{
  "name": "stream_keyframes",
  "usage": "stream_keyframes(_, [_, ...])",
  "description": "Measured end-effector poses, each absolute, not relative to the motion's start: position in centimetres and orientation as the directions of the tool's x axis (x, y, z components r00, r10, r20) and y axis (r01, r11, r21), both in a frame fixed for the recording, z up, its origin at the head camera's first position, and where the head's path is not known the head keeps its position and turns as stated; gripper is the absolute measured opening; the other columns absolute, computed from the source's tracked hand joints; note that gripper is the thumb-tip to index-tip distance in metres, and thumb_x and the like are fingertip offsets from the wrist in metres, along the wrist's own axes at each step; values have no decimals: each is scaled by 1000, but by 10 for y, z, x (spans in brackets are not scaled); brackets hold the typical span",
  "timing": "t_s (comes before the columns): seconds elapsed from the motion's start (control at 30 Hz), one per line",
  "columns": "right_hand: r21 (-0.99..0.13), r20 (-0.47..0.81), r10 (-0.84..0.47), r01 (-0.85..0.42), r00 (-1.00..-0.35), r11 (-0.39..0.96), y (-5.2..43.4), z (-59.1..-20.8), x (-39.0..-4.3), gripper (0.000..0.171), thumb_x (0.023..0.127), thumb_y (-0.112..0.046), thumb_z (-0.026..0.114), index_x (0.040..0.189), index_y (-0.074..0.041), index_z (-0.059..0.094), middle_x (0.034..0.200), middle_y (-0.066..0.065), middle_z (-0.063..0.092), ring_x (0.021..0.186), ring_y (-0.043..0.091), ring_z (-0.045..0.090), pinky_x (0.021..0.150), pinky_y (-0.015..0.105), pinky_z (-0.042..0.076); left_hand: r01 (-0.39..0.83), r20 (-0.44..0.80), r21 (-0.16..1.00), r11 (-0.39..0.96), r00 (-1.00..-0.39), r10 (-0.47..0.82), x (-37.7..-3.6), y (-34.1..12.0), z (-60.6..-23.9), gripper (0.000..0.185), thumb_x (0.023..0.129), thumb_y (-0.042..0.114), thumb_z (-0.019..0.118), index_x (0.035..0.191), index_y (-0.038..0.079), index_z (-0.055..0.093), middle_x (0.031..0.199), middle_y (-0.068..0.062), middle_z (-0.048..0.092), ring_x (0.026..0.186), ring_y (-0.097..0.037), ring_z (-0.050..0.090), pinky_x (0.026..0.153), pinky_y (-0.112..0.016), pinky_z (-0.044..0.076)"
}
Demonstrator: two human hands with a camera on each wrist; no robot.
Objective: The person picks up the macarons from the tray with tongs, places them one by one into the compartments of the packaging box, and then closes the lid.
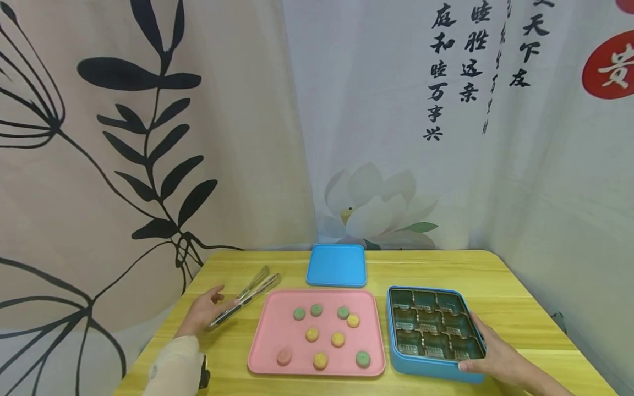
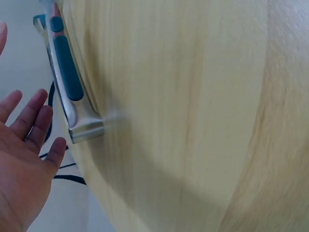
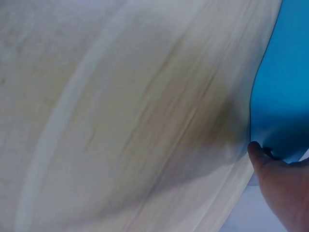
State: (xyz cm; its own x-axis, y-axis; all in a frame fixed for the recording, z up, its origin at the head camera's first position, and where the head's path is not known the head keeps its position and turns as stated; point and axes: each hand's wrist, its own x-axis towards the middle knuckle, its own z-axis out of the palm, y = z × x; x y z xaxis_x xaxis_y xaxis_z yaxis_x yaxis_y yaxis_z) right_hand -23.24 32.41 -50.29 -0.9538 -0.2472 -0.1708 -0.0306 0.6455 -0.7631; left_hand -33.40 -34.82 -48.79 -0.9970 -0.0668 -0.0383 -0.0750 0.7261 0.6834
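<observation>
My left hand (image 1: 205,311) hovers open with fingers spread (image 2: 29,121) just beside the handle end of metal tongs (image 1: 245,297) with teal grips (image 2: 67,72), apart from them. The tongs lie on the wooden table left of a pink tray (image 1: 267,352). Several small round cakes, green, yellow and pink (image 1: 312,334), sit on the tray. My right hand (image 1: 487,355) holds the near right corner of a blue box (image 1: 426,368) with an empty compartment insert; fingers lie along its right rim and the thumb (image 3: 260,157) presses the blue wall (image 3: 282,96).
A blue lid (image 1: 336,265) lies flat at the back of the table (image 1: 515,308), behind the tray. Printed curtains hang close behind and on both sides. The table's left edge runs right by my left hand (image 2: 96,193), with dark cables on the floor below.
</observation>
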Motion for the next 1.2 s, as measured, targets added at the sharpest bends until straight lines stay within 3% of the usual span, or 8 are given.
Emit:
stream_keyframes(0.53, [-812,-200,-242,23,-949,583,324,-505,-231,116,88,-35,75,152,7,-13,149,45,-3,132,68,3,93,76,28,-110,-49,693,713,-993,-106,-343,-354,-517,82,86,47,75,140,-7,47,125,-27,56,110,-39,55,93,-56,44])
stream_keyframes(0.97, [-815,-228,-241,49,-943,578,324,-508,-231,115,90,-35,73,151,6,-16,151,44,-7,133,67,-1,95,79,22,-92,-15,722,685,-993,-117,-344,-348,-523,56,83,29,80,125,-2,61,105,-15,61,95,-29,55,85,-47,44])
stream_keyframes(1.2, [-821,-225,-238,52,-945,569,323,-506,-230,114,91,-34,72,152,4,-17,152,43,-9,134,66,-2,95,78,23,-53,32,724,688,-993,-110,-343,-345,-524,41,82,20,80,113,-3,67,106,-16,67,99,-32,58,91,-54,43])
